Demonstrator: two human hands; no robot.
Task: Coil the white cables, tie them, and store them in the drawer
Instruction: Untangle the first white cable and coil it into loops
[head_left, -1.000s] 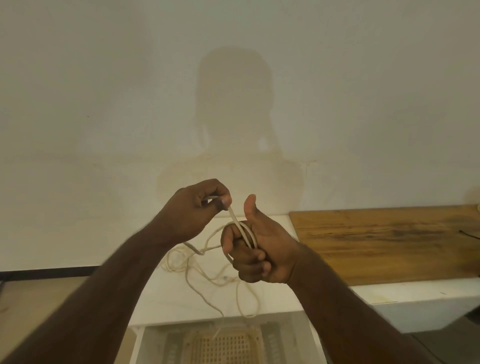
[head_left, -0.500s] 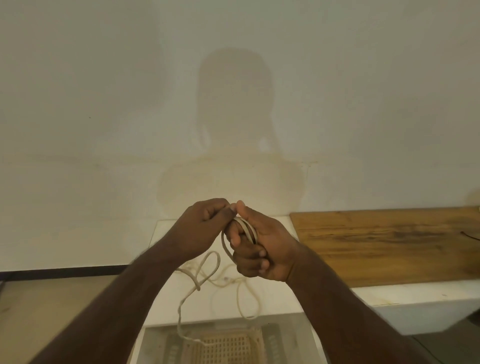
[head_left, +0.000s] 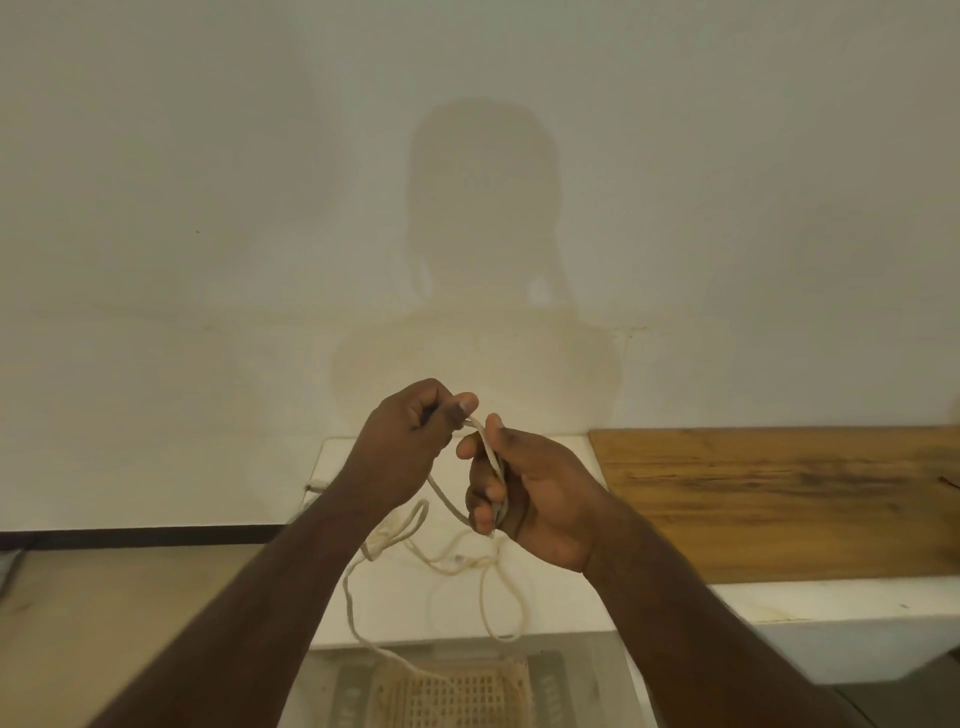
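White tabletop (head_left: 561, 597): a low, pale slab set against the wall, its front edge thick and squared. Loose white cable (head_left: 488, 561) lies on it in slack, tangled loops near the middle; one loop droops over the front edge and another strand trails off toward the open drawer (head_left: 639, 691) below. Wooden board (head_left: 779, 499): brown, with dark grain streaks, flat on the tabletop's right part and reaching back to the wall. Inside the drawer, a beige perforated basket (head_left: 457, 696), with the cable's trailing strand lying across it. Floor (head_left: 104, 613): tan, to the left.
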